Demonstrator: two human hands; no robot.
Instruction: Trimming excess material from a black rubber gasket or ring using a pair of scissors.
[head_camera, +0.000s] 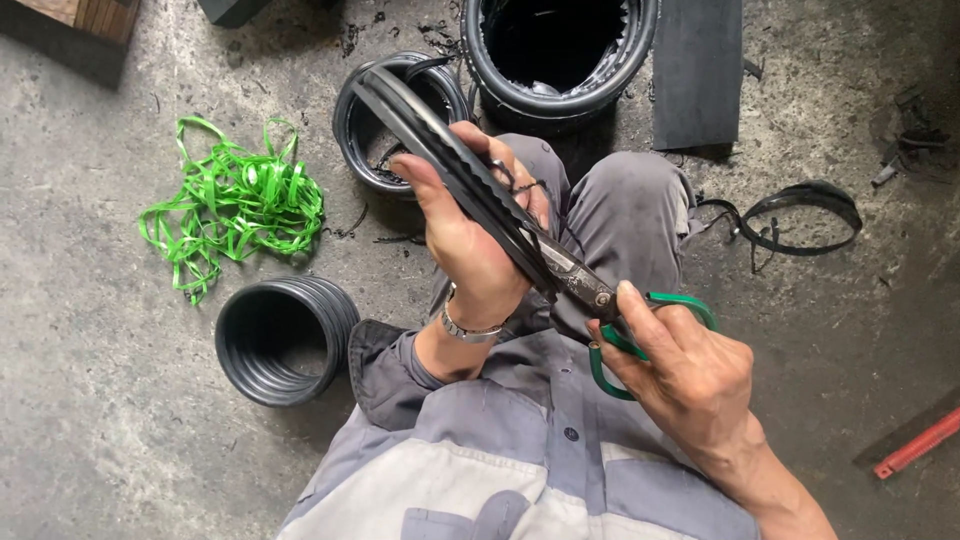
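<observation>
Our left hand (470, 235) grips a long black rubber strip (440, 140) at centre frame; its long axis runs from upper left to lower right. Our right hand (690, 375) closes on green-handled metal scissors (590, 290), blades pointing up-left onto the strip. Bare concrete floor (90, 330) lies open at left. The strip's lower end is hidden behind our fingers.

centre: black rubber ring strip (440, 150) in left hand (470, 240), green-handled scissors (610, 310) in right hand (690, 375) | left: tangle of green plastic strapping (232, 200), stack of black rubber rings (285, 340) below it | top: black rubber tub (560, 95) | right: loose black rubber loop (800, 215)
</observation>
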